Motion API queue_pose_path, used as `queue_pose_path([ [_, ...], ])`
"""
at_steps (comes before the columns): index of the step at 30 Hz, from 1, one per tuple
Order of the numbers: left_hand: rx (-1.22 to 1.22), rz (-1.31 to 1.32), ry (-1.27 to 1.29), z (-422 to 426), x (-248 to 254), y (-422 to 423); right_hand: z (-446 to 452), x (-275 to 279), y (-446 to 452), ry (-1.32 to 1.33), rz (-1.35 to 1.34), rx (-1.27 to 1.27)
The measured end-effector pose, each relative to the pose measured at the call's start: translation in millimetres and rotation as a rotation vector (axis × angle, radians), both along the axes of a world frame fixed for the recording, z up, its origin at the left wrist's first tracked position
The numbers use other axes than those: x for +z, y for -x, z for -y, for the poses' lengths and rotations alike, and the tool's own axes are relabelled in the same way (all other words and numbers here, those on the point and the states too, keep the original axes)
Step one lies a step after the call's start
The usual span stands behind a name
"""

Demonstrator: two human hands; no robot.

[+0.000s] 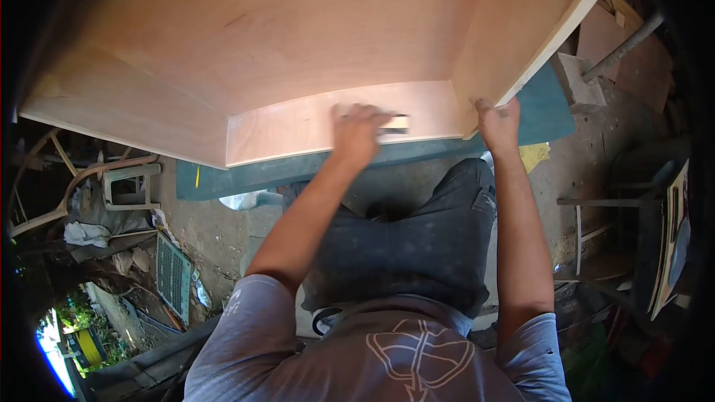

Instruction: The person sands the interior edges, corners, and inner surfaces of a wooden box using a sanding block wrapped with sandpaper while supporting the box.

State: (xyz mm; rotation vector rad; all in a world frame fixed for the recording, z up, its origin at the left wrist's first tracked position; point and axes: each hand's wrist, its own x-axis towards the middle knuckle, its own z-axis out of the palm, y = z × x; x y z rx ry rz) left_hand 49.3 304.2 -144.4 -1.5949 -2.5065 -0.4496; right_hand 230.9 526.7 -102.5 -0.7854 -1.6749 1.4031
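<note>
A large box-like cabinet of pale reddish plywood (328, 30) fills the upper part of the head view, with its open side towards me. My left hand (357, 132), slightly smeared by motion, is closed around a small sanding block (396, 124) with a pale face and dark edges. It rests against the inner face of the cabinet's near board (283, 134). On the other side, my right hand (497, 123) grips the front edge of the right side panel (514, 37) near its lower corner, with the thumb inside the panel.
Beneath the cabinet is a blue-green bench top (544, 115), with a yellow strip (197, 176) on its left part. Wooden chair frames (82, 193) and a green plastic crate (173, 275) stand at left. A concrete block (581, 82) and a dark stool-like frame (596, 227) are at right.
</note>
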Motion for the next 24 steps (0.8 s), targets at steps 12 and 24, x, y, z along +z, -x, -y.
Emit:
queue_pose_path([
  [12,-0.141,0.156,-0.193,-52,-2,-59,-3,-8,-1,-0.034,-0.059,-0.013],
  [24,0.053,0.022,-0.185,85,3,19,5,-5,5,-0.046,-0.07,-0.061],
])
